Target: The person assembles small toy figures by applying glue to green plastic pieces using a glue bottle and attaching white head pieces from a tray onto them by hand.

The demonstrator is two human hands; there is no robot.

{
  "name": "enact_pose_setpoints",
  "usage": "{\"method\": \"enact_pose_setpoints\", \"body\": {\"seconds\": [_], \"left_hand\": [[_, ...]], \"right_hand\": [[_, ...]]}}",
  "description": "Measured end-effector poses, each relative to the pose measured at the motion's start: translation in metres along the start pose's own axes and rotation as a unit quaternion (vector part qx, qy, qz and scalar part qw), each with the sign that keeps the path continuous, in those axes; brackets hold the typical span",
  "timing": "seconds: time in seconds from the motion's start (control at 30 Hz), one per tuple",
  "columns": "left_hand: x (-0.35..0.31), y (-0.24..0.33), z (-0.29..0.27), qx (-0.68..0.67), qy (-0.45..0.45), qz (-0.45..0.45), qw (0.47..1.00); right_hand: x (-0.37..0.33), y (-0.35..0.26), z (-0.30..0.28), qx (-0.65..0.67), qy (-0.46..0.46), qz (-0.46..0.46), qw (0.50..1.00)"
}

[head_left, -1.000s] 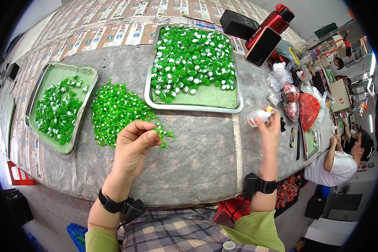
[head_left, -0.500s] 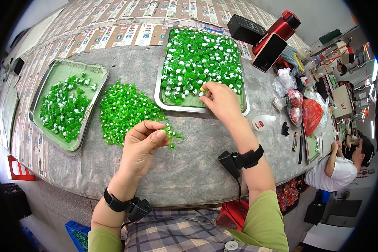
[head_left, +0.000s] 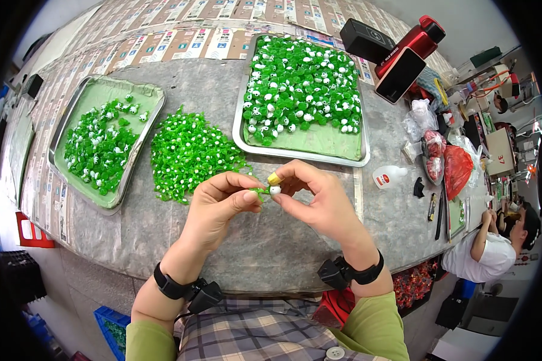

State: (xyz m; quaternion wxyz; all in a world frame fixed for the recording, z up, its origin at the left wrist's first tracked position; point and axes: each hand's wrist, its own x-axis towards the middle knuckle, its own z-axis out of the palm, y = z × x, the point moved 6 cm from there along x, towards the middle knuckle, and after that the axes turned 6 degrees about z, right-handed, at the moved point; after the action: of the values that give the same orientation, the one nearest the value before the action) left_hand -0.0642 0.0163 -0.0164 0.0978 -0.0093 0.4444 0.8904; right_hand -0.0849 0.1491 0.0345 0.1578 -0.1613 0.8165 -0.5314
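Over the near middle of the table, both my hands meet at the fingertips. My left hand (head_left: 218,209) pinches a small green plastic piece (head_left: 259,191). My right hand (head_left: 319,201), a yellow cover on one fingertip, pinches a small white ball-shaped piece (head_left: 275,190) with dark marks. The two pieces touch or nearly touch; the fingers partly hide them. Just beyond my left hand lies a loose pile of small green-and-white pieces (head_left: 193,150). Beyond my right hand stands a metal tray (head_left: 337,143) full of white balls and green leafy parts.
A second lined tray (head_left: 111,90) at left holds similar pieces. To the right are a white bottle (head_left: 389,175), a phone (head_left: 400,75), a red flask (head_left: 417,43), a black box (head_left: 367,40) and a red bag (head_left: 456,168). Another person (head_left: 485,253) sits at far right.
My right hand has come from the big tray's near edge back toward me, bringing a white ball to my left hand. The left hand has shifted slightly right and nearer to me.
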Motion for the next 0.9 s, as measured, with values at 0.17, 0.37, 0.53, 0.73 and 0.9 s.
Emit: {"method": "enact_pose_setpoints", "body": {"seconds": [0.17, 0.37, 0.53, 0.73, 0.9], "left_hand": [[-0.001, -0.004, 0.000, -0.001, -0.015, -0.009, 1.000], [-0.002, -0.003, 0.001, -0.004, -0.008, -0.022, 1.000], [-0.002, -0.004, 0.000, -0.009, -0.005, -0.025, 1.000], [-0.001, -0.004, -0.004, -0.016, 0.014, -0.013, 1.000], [-0.001, -0.003, -0.005, 0.001, 0.022, 0.003, 1.000]], "right_hand": [[-0.004, 0.003, 0.006, 0.026, 0.010, 0.013, 1.000], [-0.002, 0.027, 0.011, 0.281, -0.026, 0.089, 0.955], [-0.003, 0.025, 0.013, 0.351, -0.036, 0.114, 0.929], [-0.007, 0.016, 0.008, 0.302, 0.017, 0.050, 0.952], [-0.007, 0.012, 0.010, 0.303, 0.028, 0.060, 0.951]]}}
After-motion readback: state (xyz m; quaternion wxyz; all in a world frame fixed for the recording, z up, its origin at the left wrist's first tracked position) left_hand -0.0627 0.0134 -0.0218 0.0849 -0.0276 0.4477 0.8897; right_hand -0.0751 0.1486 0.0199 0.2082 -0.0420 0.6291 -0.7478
